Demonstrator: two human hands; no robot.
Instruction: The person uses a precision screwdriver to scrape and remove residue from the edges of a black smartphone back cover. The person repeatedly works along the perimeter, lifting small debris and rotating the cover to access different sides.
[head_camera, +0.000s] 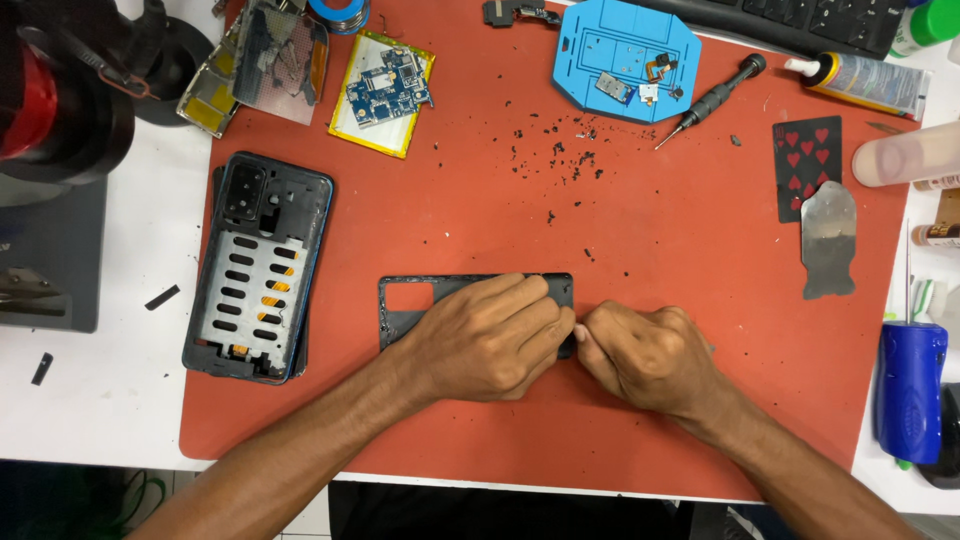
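On the red work mat (480, 215), near its front edge, lies a dark phone back panel (415, 300). Pressing flat on the panel is the left hand (485, 335), fingers spread over its right half. At the panel's right end, touching the left fingertips, the right hand (645, 355) is curled into a fist, perhaps pinching something small that stays hidden. A phone frame (258, 265) lies to the left; black crumbs (570, 150) scatter above.

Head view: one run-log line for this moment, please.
left hand: flat on black back cover | right hand: fisted at its right end | mat: red, black crumbs
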